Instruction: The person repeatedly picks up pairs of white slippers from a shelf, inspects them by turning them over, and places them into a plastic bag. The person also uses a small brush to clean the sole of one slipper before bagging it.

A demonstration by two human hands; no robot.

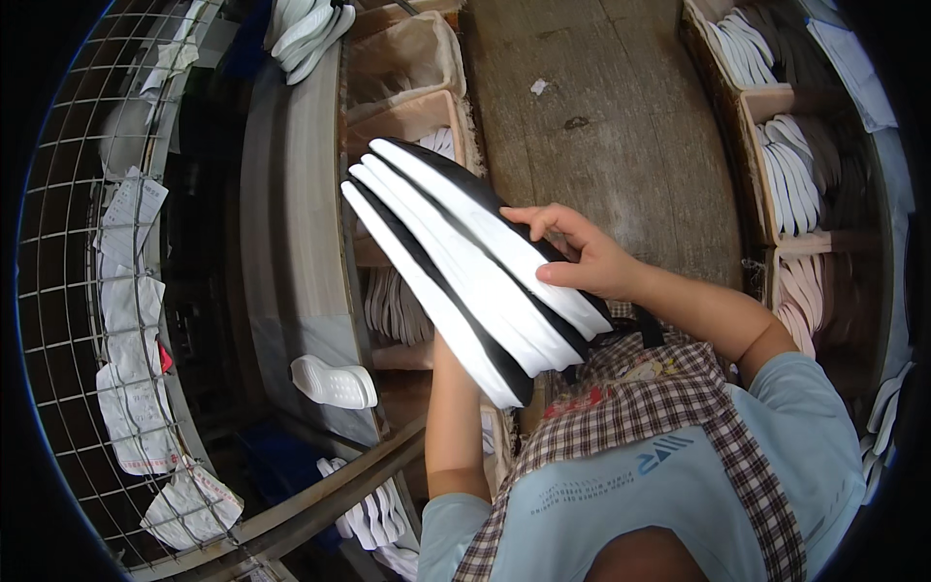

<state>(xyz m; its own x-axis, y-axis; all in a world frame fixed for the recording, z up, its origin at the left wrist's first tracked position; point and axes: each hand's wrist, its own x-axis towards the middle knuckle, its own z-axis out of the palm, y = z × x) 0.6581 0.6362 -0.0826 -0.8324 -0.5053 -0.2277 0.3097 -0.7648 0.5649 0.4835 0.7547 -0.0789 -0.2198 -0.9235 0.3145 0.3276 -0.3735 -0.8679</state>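
Observation:
A stack of white-and-black shoe soles (456,242) slants across the middle, white sidewalls facing up and black surfaces showing between them. My right hand (592,257) holds the stack's right side. Its thumb presses on the white sidewall of the rightmost sole, and its index finger reaches to the black edge. From below, my left forearm (454,417) runs up under the stack; the soles hide my left hand and its fingers. Left of the stack, a single white sole (335,382) lies on the narrow bench (291,242).
Open cartons (402,60) line the bench's right side, some holding soles. More boxes hold white soles (790,175) and pink soles (801,296) at right. Wire mesh (82,291) with paper tags stands at far left. A metal rail (320,495) crosses lower left. Worn brown flooring (601,107) lies ahead.

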